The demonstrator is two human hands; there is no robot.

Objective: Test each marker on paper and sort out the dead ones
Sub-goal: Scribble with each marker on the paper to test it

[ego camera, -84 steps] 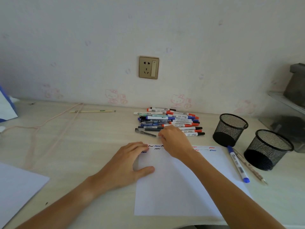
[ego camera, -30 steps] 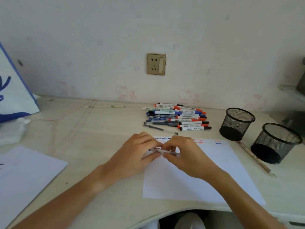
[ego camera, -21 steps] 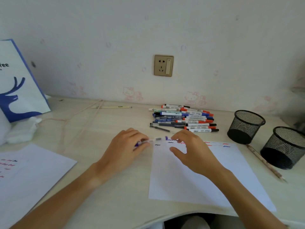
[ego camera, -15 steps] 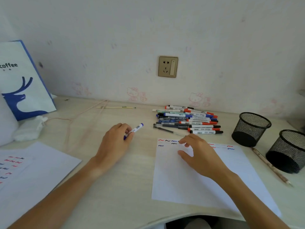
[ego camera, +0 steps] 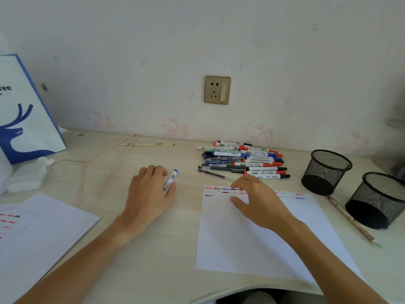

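Note:
My left hand (ego camera: 149, 194) grips a white marker with a blue cap (ego camera: 170, 180) left of the test paper, cap end pointing up and away. My right hand (ego camera: 254, 200) rests on the white paper (ego camera: 252, 244), fingers loosely spread over its upper part and holding nothing. Short red, blue and black squiggles run along the paper's top edge. A pile of markers and pens (ego camera: 243, 160) lies just beyond the paper, near the wall.
Two black mesh cups (ego camera: 326, 172) (ego camera: 377, 200) stand at the right, with a pencil (ego camera: 350, 220) lying between them. A second marked sheet (ego camera: 43, 233) lies at the left. A blue-and-white paper bag (ego camera: 24, 110) and a white cloth (ego camera: 28, 174) sit at far left. A pink cord (ego camera: 94, 156) crosses the desk.
Both hands held the marker over the paper, then my left hand carried it off to the left. My right hand let go and settled on the paper. The view swung left.

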